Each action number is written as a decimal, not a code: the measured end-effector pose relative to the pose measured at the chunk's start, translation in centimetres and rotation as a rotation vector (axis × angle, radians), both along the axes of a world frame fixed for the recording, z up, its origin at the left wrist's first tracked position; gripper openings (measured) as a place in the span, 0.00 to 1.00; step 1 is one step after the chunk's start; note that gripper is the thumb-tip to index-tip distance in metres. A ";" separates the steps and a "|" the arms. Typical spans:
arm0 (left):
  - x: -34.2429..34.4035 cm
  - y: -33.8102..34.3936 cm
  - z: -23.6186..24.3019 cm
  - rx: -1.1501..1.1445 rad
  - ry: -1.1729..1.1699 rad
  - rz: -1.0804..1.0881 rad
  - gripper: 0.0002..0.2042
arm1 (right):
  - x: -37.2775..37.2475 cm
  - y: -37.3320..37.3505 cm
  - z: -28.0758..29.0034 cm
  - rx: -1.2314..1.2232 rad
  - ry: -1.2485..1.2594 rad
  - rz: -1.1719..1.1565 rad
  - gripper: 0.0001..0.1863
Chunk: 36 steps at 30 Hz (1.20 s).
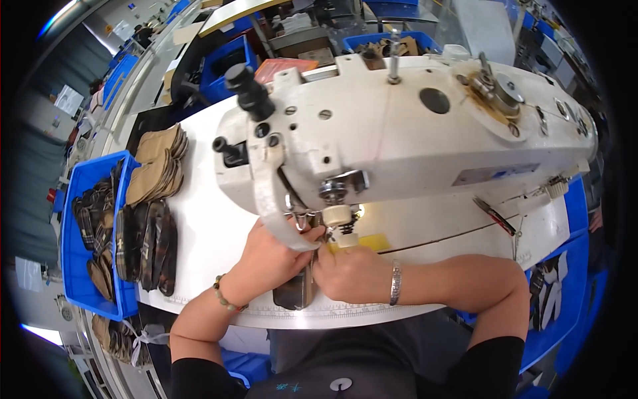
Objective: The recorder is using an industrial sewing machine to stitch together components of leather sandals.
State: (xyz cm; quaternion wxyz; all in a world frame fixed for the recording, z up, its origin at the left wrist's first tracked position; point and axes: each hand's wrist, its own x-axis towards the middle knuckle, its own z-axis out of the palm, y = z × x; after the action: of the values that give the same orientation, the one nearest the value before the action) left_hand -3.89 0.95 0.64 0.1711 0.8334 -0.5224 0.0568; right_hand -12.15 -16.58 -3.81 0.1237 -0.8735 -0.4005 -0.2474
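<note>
From where I stand, the far left is a blue bin (93,176) with loose plaid pieces (96,219) in it. Below it is a bundle (116,340) of similar pieces, with a white tie (141,338) beside it. Just right of the bin, on the white table (206,199), are a tan stack (156,169) and, nearer the person, a plaid stack (146,246).

Next comes the left hand (276,253), beaded at the wrist, its fingers bent together at the work; a pale curved arm of the machine hides part of them, so I cannot tell how firmly they grip. The work, a dark plaid piece (289,297), lies on the table under the machine's head, one end reaching toward the table's near edge. The right hand (352,274) is on its other side, fingers curled in; its tips are out of my sight, so whether they clamp the cloth I cannot say.

Over it all stretches the sewing machine (392,146). Farther right, snips (495,216) lie on the table, then another blue bin (571,312) holds dark and white pieces (548,289).

I'd judge this piece to be mid-seam: it is at the needle, not yet off. The stacks suggest a batch, but which pieces are finished and which are waiting, I can't tell.
</note>
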 end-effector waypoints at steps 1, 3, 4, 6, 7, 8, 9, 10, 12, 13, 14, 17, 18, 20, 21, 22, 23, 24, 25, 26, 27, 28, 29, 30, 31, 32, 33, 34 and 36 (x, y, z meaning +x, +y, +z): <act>0.0 0.0 0.0 -0.008 -0.018 -0.007 0.13 | -0.1 -0.1 0.1 -0.010 0.023 -0.020 0.08; 0.1 -0.1 0.3 -0.018 -0.014 -0.019 0.14 | -0.1 -0.2 -0.2 -0.006 0.048 -0.029 0.07; 0.2 0.0 0.4 -0.031 -0.007 -0.041 0.15 | -0.1 -0.2 -0.1 -0.004 0.048 -0.020 0.07; 0.3 0.1 0.2 -0.031 -0.004 -0.032 0.14 | -0.1 -0.2 0.2 -0.004 0.056 -0.013 0.07; 0.4 0.1 0.0 -0.041 -0.021 -0.046 0.15 | -0.1 -0.1 0.2 -0.003 0.057 -0.004 0.07; 0.4 0.2 -0.2 -0.050 -0.037 -0.060 0.15 | -0.1 -0.1 0.2 -0.007 0.060 -0.014 0.07; 0.3 0.2 -0.3 -0.050 -0.035 -0.052 0.15 | -0.1 -0.1 0.2 -0.012 0.063 -0.025 0.07; 0.3 0.0 -0.3 -0.046 -0.039 -0.046 0.14 | -0.1 -0.1 0.3 -0.013 0.063 -0.023 0.07; 0.2 -0.2 -0.2 -0.048 -0.040 -0.051 0.14 | -0.4 -0.4 0.5 -0.032 0.062 -0.044 0.08; 0.0 -0.5 0.1 -0.035 -0.022 -0.033 0.13 | -0.4 -0.6 0.7 -0.039 0.064 -0.065 0.08; 0.0 -1.1 0.0 -0.032 0.002 -0.035 0.12 | -0.4 -0.8 0.9 -0.025 0.063 -0.054 0.08; 0.4 -0.8 -0.6 0.020 -0.028 0.003 0.11 | -0.2 -0.1 0.2 0.057 0.127 -0.067 0.08; 0.5 -0.9 -0.4 0.085 -0.044 0.012 0.09 | 0.0 -0.2 0.2 0.101 0.149 -0.040 0.07; 0.3 -0.9 0.1 0.005 -0.111 0.005 0.11 | 0.9 0.7 -0.8 0.106 0.086 -0.039 0.06; 0.1 -0.7 0.0 0.016 -0.100 0.056 0.13 | 1.2 1.0 -0.8 0.073 0.092 -0.038 0.06; -0.1 -0.5 0.1 0.034 -0.098 0.080 0.15 | 1.4 1.2 -0.9 0.044 0.096 -0.029 0.06; 0.0 -0.3 -0.1 0.030 -0.093 0.083 0.16 | 1.5 1.4 -1.1 0.039 0.097 -0.040 0.06; -0.4 -0.7 -0.1 0.050 -0.055 0.129 0.15 | 1.6 1.4 -1.3 0.038 0.098 -0.041 0.07; -0.2 -0.6 -0.6 0.036 -0.080 0.097 0.14 | 1.6 1.3 -1.3 0.029 0.091 -0.077 0.07; 0.0 -0.7 -0.9 0.018 -0.106 0.061 0.14 | 1.4 1.0 -1.2 0.020 0.097 -0.059 0.07; 0.1 -0.9 -1.1 0.006 -0.115 0.029 0.14 | 1.2 0.7 -1.0 0.012 0.102 -0.036 0.07; 0.1 -0.8 -1.2 -0.002 -0.198 0.013 0.13 | 1.1 0.7 -1.1 0.009 0.094 -0.059 0.07; 0.0 -0.8 -1.4 -0.010 -0.281 0.000 0.12 | 0.9 0.7 -1.1 0.005 0.061 -0.069 0.06; -0.2 -0.7 -1.5 -0.017 -0.289 -0.016 0.12 | 0.8 0.7 -1.2 0.000 0.029 -0.077 0.06; -0.4 -0.5 -1.5 -0.034 -0.262 -0.013 0.12 | 0.8 0.8 -1.2 0.021 0.011 -0.082 0.06; -0.5 -0.4 -1.4 -0.051 -0.234 -0.010 0.11 | 0.8 0.8 -1.2 0.019 0.003 -0.094 0.06; -0.5 -0.5 -1.5 -0.092 -0.275 -0.028 0.10 | 0.9 0.8 -1.2 0.009 0.009 -0.088 0.06; -0.5 -0.5 -1.5 -0.096 -0.280 -0.039 0.10 | 1.0 0.8 -1.2 -0.002 0.015 -0.082 0.06; -0.5 -0.2 -1.4 -0.069 -0.246 -0.014 0.10 | 1.2 1.0 -1.4 0.010 0.003 -0.083 0.07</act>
State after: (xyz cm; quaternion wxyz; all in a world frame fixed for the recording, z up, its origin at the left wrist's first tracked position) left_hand -4.43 0.77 -0.77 0.1346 0.8100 -0.5431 0.1752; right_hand -10.94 -15.57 -5.24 0.1181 -0.8892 -0.3625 -0.2530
